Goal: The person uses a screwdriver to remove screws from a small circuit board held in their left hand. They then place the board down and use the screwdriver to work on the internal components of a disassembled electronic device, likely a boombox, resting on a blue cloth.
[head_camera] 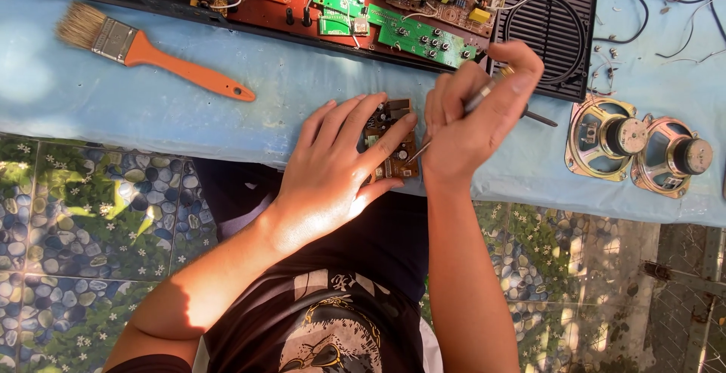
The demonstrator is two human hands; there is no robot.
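Grip: left hand [340,163] lies flat, fingers spread, pressing the small brown circuit board [390,140] to the near edge of the blue-covered table [151,108]; right hand [473,112] is clenched around a thin screwdriver [454,119], tip at the board's right side. Advice: keep firm pressure and a steady tool. Left: paintbrush [144,49]. Behind: opened chassis [393,10]. Right: two loose speakers [639,147].

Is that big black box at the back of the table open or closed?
Open. The black box has no cover on, so its green circuit boards and wires lie bare.
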